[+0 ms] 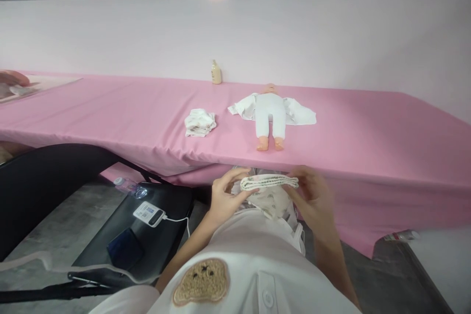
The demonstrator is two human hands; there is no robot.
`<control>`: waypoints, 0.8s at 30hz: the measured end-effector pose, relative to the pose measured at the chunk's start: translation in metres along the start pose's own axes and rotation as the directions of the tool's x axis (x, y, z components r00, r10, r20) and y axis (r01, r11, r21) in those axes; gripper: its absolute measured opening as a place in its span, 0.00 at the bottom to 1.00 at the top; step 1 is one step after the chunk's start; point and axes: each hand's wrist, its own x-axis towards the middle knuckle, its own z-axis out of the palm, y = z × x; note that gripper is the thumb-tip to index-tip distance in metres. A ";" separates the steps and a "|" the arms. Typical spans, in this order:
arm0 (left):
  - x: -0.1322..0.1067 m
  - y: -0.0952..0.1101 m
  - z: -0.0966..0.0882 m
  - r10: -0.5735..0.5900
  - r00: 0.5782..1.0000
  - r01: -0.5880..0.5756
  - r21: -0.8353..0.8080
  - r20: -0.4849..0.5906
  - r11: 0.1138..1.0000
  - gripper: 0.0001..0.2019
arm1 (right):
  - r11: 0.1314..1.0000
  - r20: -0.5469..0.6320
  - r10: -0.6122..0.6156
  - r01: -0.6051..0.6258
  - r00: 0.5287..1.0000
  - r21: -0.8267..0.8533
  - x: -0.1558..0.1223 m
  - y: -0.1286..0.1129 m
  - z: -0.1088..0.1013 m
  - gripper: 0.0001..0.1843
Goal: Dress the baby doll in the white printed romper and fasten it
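Between my two hands, in front of my lap, is a folded white cloth [269,182] with its layered edge facing me. My left hand [228,191] pinches its left end between thumb and fingers. At the opposite end, my right hand [312,194] grips it the same way. Below it, more pale fabric [272,201] lies on my lap. Beyond the table edge a baby doll [270,113] lies on its back in white trousers, feet toward me, with a white garment [300,113] spread out under it.
A pink-covered table [147,108] runs along the wall. On it are a stack of folded white cloths [199,122] and a yellowish bottle [216,72]. At my left a black chair [165,201] holds a plastic bottle [129,187], a white device with a cable [149,213] and a dark phone-like object [125,249].
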 end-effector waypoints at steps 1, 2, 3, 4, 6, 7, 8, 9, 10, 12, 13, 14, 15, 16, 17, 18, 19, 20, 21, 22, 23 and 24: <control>0.000 0.002 -0.001 -0.021 1.000 0.021 -0.022 0.016 1.000 0.20 | 1.000 0.073 -0.005 0.006 0.997 -0.015 0.000 -0.002 -0.001 0.17; 0.001 0.004 -0.002 -0.039 0.998 0.041 -0.039 0.038 0.998 0.20 | 0.999 0.159 0.000 0.007 0.987 -0.041 0.001 -0.004 -0.001 0.19; 0.001 0.006 -0.003 -0.055 0.996 0.058 -0.052 0.065 0.997 0.19 | 0.997 0.241 0.007 0.011 0.970 -0.071 0.002 -0.006 -0.001 0.20; 0.001 0.007 -0.003 -0.066 0.994 0.072 -0.064 0.090 0.995 0.19 | 0.995 0.306 0.014 0.018 0.952 -0.102 0.003 -0.009 -0.001 0.20; 0.002 0.010 -0.003 -0.081 0.989 0.091 -0.081 0.124 0.992 0.17 | 0.987 0.357 0.022 0.037 0.934 -0.159 0.004 -0.013 0.002 0.14; 0.002 0.011 -0.003 -0.084 0.988 0.096 -0.087 0.130 0.992 0.17 | 0.983 0.348 0.023 0.042 0.937 -0.179 0.004 -0.016 0.004 0.11; 0.003 0.011 -0.002 -0.088 0.987 0.100 -0.091 0.132 0.991 0.16 | 0.980 0.327 0.027 0.040 0.945 -0.194 0.004 -0.018 0.006 0.09; 0.003 0.011 -0.002 -0.099 0.985 0.112 -0.091 0.138 0.990 0.17 | 0.978 0.304 0.031 0.034 0.952 -0.204 0.004 -0.019 0.008 0.08; 0.004 0.010 -0.001 -0.118 0.980 0.132 -0.085 0.159 0.987 0.18 | 0.978 0.284 0.031 0.029 0.958 -0.205 0.005 -0.021 0.010 0.08; 0.007 0.008 0.001 -0.160 0.959 0.178 -0.057 0.236 0.982 0.20 | 0.982 0.255 0.020 0.028 0.967 -0.185 0.008 -0.025 0.014 0.09; 0.008 0.006 0.001 -0.173 0.944 0.190 -0.032 0.281 0.981 0.19 | 0.985 0.246 0.016 0.027 0.969 -0.171 0.010 -0.027 0.015 0.09; 0.009 0.004 0.002 -0.184 0.930 0.195 -0.003 0.318 0.981 0.17 | 0.987 0.241 0.018 0.022 0.970 -0.160 0.014 -0.030 0.016 0.09; 0.009 0.001 0.003 -0.192 0.919 0.196 0.024 0.345 0.980 0.15 | 0.989 0.238 0.022 0.014 0.971 -0.150 0.019 -0.034 0.017 0.09; 0.010 -0.001 0.003 -0.201 0.913 0.198 0.044 0.355 0.979 0.13 | 0.990 0.238 0.029 0.006 0.971 -0.144 0.025 -0.038 0.017 0.09; 0.010 -0.003 0.004 -0.215 0.910 0.209 0.056 0.354 0.976 0.14 | 0.991 0.240 0.031 0.002 0.970 -0.137 0.031 -0.043 0.018 0.09; 0.010 -0.005 0.004 -0.236 0.908 0.230 0.057 0.347 0.971 0.15 | 0.992 0.240 0.024 0.006 0.970 -0.127 0.038 -0.047 0.018 0.10; 0.010 -0.006 0.004 -0.257 0.906 0.257 0.044 0.336 0.965 0.17 | 0.994 0.236 0.009 0.017 0.972 -0.108 0.046 -0.052 0.017 0.09; 0.010 -0.007 0.004 -0.275 0.904 0.285 0.018 0.326 0.958 0.19 | 0.996 0.229 -0.015 0.034 0.973 -0.078 0.053 -0.057 0.017 0.09; 0.010 -0.008 0.004 -0.287 0.903 0.309 -0.019 0.318 0.951 0.20 | 0.998 0.221 -0.038 0.049 0.974 -0.044 0.061 -0.062 0.016 0.10; 0.010 -0.009 0.003 -0.297 0.901 0.332 -0.062 0.315 0.941 0.21 | 0.998 0.216 -0.056 0.059 0.975 -0.007 0.068 -0.067 0.016 0.10; 0.010 -0.010 0.003 -0.308 0.898 0.356 -0.108 0.315 0.928 0.22 | 0.998 0.213 -0.069 0.064 0.975 0.029 0.076 -0.071 0.015 0.10; 0.009 -0.010 0.002 -0.323 0.891 0.385 -0.154 0.318 0.910 0.23 | 0.997 0.210 -0.072 0.062 0.975 0.056 0.083 -0.075 0.014 0.10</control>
